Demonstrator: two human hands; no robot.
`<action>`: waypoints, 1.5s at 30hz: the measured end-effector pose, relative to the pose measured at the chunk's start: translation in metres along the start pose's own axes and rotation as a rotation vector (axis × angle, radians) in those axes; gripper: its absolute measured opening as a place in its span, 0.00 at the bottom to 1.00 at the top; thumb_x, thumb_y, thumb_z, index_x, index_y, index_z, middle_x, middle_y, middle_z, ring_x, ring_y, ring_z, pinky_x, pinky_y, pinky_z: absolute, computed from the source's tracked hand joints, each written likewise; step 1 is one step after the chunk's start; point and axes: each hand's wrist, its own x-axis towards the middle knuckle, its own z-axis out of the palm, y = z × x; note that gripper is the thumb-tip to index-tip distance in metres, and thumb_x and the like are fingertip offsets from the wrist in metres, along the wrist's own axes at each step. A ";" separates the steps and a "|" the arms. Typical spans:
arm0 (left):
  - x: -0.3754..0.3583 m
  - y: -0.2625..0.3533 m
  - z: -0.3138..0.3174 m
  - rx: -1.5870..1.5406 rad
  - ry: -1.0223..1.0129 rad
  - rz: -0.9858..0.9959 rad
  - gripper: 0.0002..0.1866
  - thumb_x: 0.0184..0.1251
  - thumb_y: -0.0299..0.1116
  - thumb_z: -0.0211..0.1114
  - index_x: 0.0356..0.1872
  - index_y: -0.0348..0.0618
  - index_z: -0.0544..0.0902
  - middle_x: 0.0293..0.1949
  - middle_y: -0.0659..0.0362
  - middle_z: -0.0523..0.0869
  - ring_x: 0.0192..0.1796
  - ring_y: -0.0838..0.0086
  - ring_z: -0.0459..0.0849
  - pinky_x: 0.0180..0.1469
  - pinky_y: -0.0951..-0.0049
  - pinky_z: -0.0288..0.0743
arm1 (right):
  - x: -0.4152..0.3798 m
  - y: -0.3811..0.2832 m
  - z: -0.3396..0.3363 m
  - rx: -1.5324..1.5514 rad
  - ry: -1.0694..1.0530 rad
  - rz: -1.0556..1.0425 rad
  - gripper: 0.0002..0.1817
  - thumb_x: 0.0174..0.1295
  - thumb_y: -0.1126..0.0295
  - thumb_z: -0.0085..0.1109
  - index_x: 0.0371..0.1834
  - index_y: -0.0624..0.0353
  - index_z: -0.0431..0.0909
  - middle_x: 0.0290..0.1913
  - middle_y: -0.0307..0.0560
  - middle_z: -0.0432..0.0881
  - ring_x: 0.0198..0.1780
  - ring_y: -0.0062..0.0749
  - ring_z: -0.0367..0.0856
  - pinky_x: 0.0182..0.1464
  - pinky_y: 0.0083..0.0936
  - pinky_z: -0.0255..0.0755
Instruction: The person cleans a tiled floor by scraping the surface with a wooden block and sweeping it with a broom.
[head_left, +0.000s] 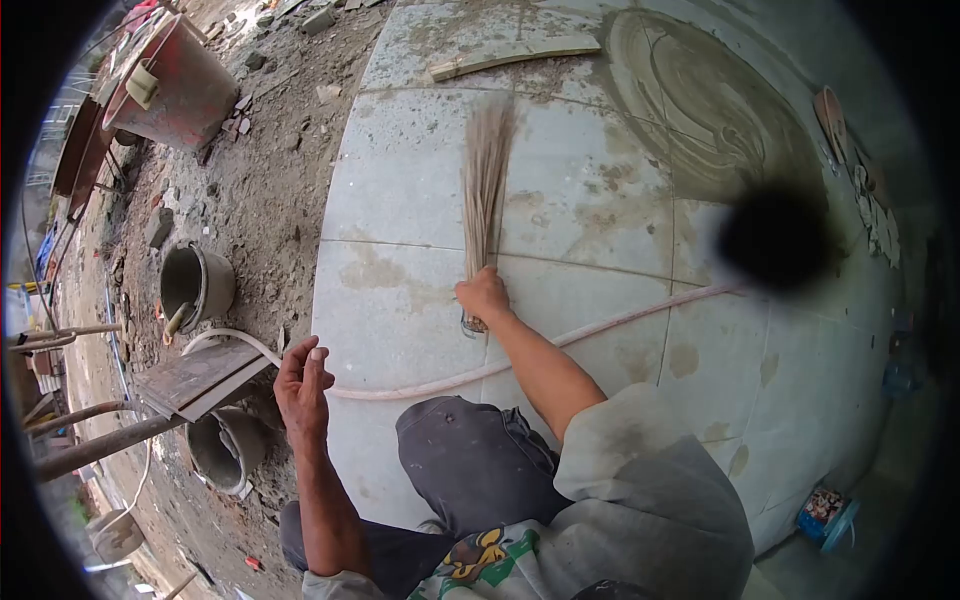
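My right hand [484,297] grips a stick broom [486,180] by its bound end, with the bristles pointing away from me over the pale floor tiles [400,180]. The far bristle tips are blurred. At the tiles' left edge, my left hand [303,390] is raised with its fingers loosely bent and the thumb apart; I see nothing held in it. A pale hose [440,385] crosses the floor and passes behind that hand.
Wet grey mortar [700,110] spreads at the far right, near a wooden strip [515,55]. On the dirt at left are a large reddish bucket [180,90], a smaller bucket [212,285], another bucket [225,450] and a board [200,380]. A blue container [825,515] stands at right.
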 end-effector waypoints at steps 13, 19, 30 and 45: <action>0.042 0.157 -0.043 0.427 -0.021 0.330 0.15 0.69 0.33 0.62 0.53 0.38 0.79 0.38 0.61 0.81 0.35 0.84 0.76 0.36 0.81 0.72 | -0.067 0.033 -0.069 0.178 0.181 -0.036 0.22 0.51 0.65 0.55 0.44 0.69 0.63 0.37 0.72 0.80 0.41 0.63 0.81 0.48 0.50 0.74; 0.029 0.217 -0.075 0.515 -0.013 0.372 0.15 0.69 0.30 0.61 0.54 0.39 0.78 0.40 0.61 0.82 0.32 0.85 0.75 0.33 0.83 0.71 | -0.041 0.008 -0.005 -0.273 -0.448 -0.251 0.28 0.50 0.67 0.53 0.54 0.75 0.65 0.49 0.72 0.78 0.53 0.58 0.79 0.55 0.41 0.74; 0.080 0.261 -0.005 0.557 -0.236 0.564 0.18 0.68 0.34 0.61 0.57 0.41 0.78 0.45 0.57 0.84 0.35 0.80 0.80 0.39 0.77 0.75 | -0.026 -0.004 -0.078 -0.039 0.002 -0.241 0.21 0.51 0.68 0.55 0.48 0.65 0.66 0.42 0.64 0.82 0.46 0.54 0.83 0.50 0.44 0.75; 0.377 0.184 0.272 0.764 -0.263 0.966 0.27 0.57 0.48 0.69 0.57 0.50 0.77 0.49 0.53 0.83 0.50 0.61 0.82 0.52 0.59 0.71 | -0.098 0.117 -0.262 -0.316 0.487 0.164 0.18 0.47 0.67 0.61 0.39 0.61 0.68 0.31 0.61 0.80 0.36 0.60 0.80 0.39 0.46 0.73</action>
